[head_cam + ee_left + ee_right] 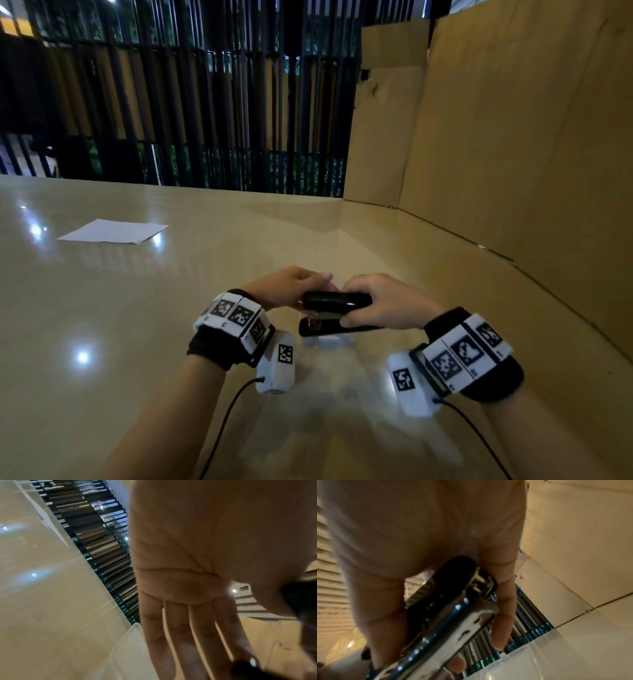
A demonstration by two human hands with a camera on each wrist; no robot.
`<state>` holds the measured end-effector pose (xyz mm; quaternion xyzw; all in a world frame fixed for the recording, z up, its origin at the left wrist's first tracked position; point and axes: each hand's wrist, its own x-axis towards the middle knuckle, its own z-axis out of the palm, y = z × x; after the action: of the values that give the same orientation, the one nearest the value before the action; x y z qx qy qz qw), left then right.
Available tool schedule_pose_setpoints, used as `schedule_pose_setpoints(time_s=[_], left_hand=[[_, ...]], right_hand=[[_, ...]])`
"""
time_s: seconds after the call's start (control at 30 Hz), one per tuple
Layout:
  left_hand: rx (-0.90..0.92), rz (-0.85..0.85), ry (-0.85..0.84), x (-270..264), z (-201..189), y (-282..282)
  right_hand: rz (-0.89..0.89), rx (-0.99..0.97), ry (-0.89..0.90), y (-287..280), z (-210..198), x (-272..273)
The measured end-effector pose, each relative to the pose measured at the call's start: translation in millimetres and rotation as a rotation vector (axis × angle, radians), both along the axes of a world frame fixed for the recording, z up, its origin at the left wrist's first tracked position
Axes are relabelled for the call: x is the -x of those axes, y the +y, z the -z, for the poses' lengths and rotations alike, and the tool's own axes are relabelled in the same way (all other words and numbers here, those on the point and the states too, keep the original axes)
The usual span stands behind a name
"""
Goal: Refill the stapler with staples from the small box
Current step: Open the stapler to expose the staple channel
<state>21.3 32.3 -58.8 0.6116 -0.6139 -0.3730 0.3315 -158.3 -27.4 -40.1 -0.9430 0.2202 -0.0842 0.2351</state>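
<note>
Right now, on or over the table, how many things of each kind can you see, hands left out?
Stapler: 1, black, gripped by the right hand
Clear plastic box: 1, under the stapler
Paper sheet: 1, white
Cardboard panels: 2, standing at the right
Total: 5

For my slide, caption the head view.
Right hand grips black stapler over table; left hand touches its front.

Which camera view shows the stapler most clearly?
The head view: the whole black stapler shows there, gripped by the right hand, with the left hand at its other end. The right wrist view shows only its metal underside, close and blurred. The left wrist view shows just dark edges.
</note>
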Motion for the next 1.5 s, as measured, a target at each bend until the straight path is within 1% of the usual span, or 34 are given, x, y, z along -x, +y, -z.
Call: schedule_pose_setpoints(time_s=[0.07,0.17,0.27,0.33,0.43,0.57,0.67,0.73,0.77,0.83,0.9,1.03,1.1,1.23,1.4,1.47,1.5], left_hand=[[0.011,-0.023,0.084,-1,-1,-2],[0.078,-0.021,0.135,-5,-3,-2],[0.147,0.032,0.094,-7,-4,-1],[0.176,0.018,0.080,-6,-5,-3],[0.210,-0.013,0.128,-2,-3,-6],[0.210,-0.036,0.158,7,2,-9],[0.212,-0.057,0.211,11,3,-12],[0.215,-0.082,0.262,12,4,-13],[0.211,-0.090,0.292,12,6,-14],[0.193,-0.087,0.365,14,9,-17],[0.198,-0.077,0.430,17,13,-20],[0.261,-0.062,0.430,16,17,-24],[0.281,-0.053,0.434,13,20,-25],[0.319,0.002,0.433,11,22,-26],[0.344,0.041,0.452,15,25,-28],[0.316,0.060,0.517,19,28,-28],[0.293,0.081,0.549,21,30,-29]], right_hand=[[0.049,-0.018,-0.070,-8,1,1],[0.106,-0.039,-0.205,-20,5,3],[0.150,-0.032,-0.327,-26,9,4],[0.154,0.003,-0.352,-28,11,3],[0.178,0.053,-0.379,-27,16,-2],[0.196,0.155,-0.385,-28,22,-5],[0.204,0.241,-0.358,-30,22,-4],[0.211,0.251,-0.383,-31,22,-4],[0.228,0.218,-0.429,-32,21,-3],[0.295,0.127,-0.587,-35,16,-1],[0.339,0.126,-0.738,-38,10,5],[0.336,0.147,-0.989,-35,11,8],[0.347,0.148,-1.087,-33,14,5],[0.346,0.095,-1.273,-30,15,1],[0.411,-0.049,-1.518,-30,11,0],[0.476,-0.155,-1.626,-30,7,0],[0.527,-0.245,-1.694,-31,5,0]])
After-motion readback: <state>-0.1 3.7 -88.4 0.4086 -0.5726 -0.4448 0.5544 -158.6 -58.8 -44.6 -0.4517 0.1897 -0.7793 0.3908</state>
